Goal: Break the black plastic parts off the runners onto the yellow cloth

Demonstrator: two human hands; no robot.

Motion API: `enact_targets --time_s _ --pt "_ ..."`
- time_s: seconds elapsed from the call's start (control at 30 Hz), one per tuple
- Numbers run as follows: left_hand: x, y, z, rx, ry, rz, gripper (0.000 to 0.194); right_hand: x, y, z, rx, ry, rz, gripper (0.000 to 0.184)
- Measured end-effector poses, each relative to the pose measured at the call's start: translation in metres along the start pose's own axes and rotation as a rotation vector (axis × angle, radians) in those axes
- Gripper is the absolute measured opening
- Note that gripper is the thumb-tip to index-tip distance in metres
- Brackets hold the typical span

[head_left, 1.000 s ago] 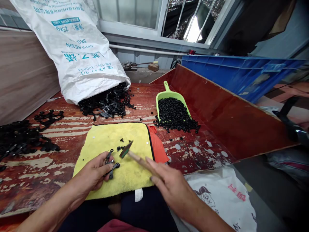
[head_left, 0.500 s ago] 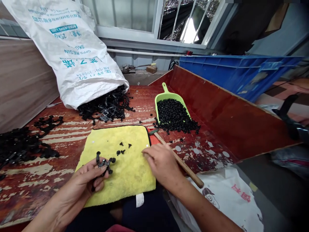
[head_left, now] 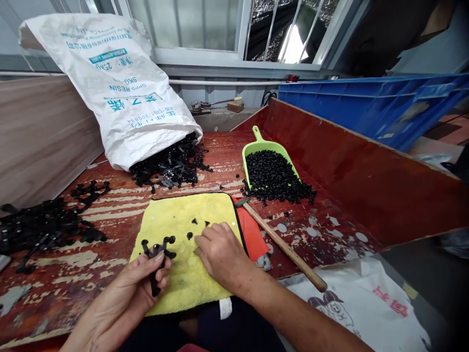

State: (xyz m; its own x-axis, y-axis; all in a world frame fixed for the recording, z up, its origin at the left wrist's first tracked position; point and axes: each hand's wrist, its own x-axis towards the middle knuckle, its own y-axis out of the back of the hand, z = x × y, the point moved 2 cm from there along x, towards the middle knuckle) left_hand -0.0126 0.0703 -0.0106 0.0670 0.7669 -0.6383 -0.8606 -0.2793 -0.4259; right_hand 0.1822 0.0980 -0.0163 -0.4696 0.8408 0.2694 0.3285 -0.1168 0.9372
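Observation:
My left hand (head_left: 141,281) is closed on a black plastic cross-shaped part (head_left: 158,252) over the near left of a yellow cloth (head_left: 183,220). My right hand (head_left: 220,254) rests knuckles-up on the cloth, fingers curled and pinched near a few small black pieces (head_left: 190,234); whether it grips one is hidden. A wooden-handled hammer (head_left: 286,249) lies on the table just right of the cloth, apart from both hands.
A white resin sack (head_left: 117,88) spills black parts (head_left: 172,166) at the back. A green scoop (head_left: 266,146) holds small black pieces. More black parts (head_left: 44,227) lie at the left. A red board wall (head_left: 351,171) and a blue crate (head_left: 370,102) stand at the right.
My right hand put the hammer down at the right of the cloth and moved left onto the cloth by the small pieces. My left hand kept the black part and turned it.

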Motion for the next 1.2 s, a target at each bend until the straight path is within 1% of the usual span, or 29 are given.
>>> enact_targets --time_s 0.1,0.17,0.27,0.3,0.4,0.53,0.6,0.67,0.7,0.77,0.83,0.93,1.07,1.13,1.2 --pt "0.003 0.003 -0.001 -0.060 0.038 -0.040 0.012 -0.004 -0.006 -0.002 0.047 -0.032 0.038 0.012" --pt "0.004 0.006 -0.003 -0.105 0.066 -0.061 0.012 -0.005 -0.010 -0.004 0.122 -0.043 0.059 0.008" --pt "0.004 0.012 -0.007 -0.186 0.118 -0.095 0.012 -0.008 -0.013 -0.006 0.257 -0.074 0.094 0.023" --pt "0.003 0.013 -0.008 -0.217 0.129 -0.109 0.012 -0.009 -0.014 -0.006 0.289 -0.089 0.097 0.025" --pt "-0.001 0.016 -0.011 -0.317 0.141 -0.149 0.010 -0.012 -0.015 -0.005 0.368 -0.122 0.098 0.022" --pt "-0.005 0.018 -0.013 -0.381 0.151 -0.162 0.023 -0.009 -0.014 -0.005 0.377 -0.166 0.120 0.025" --pt "-0.006 0.017 -0.013 -0.369 0.146 -0.153 0.024 -0.004 -0.013 -0.008 0.329 -0.163 0.101 0.018" --pt "-0.006 0.015 -0.012 -0.307 0.137 -0.144 0.026 0.002 -0.013 -0.012 0.250 -0.130 0.060 0.005" --pt "-0.006 0.013 -0.011 -0.249 0.122 -0.135 0.027 0.005 -0.013 -0.015 0.209 -0.109 0.040 0.003" --pt "-0.006 0.009 -0.007 -0.105 0.040 -0.092 0.026 0.007 -0.012 -0.017 0.148 -0.083 0.008 0.009" --pt "-0.005 0.004 -0.002 0.050 -0.053 -0.038 0.023 0.005 -0.011 -0.017 0.146 -0.073 0.001 0.011" --pt "-0.001 -0.002 0.004 0.231 -0.108 0.000 0.028 -0.006 -0.008 -0.014 0.194 -0.078 0.032 0.010" --pt "0.011 -0.010 0.005 0.337 -0.162 -0.013 0.037 -0.018 -0.010 -0.013 0.225 -0.139 0.061 0.005" --pt "0.018 -0.011 0.005 0.364 -0.160 -0.050 0.036 -0.020 -0.011 -0.015 0.257 -0.190 0.064 0.003" --pt "0.023 -0.010 0.004 0.386 -0.143 -0.094 0.033 -0.021 -0.012 -0.017 0.280 -0.242 0.068 0.005"
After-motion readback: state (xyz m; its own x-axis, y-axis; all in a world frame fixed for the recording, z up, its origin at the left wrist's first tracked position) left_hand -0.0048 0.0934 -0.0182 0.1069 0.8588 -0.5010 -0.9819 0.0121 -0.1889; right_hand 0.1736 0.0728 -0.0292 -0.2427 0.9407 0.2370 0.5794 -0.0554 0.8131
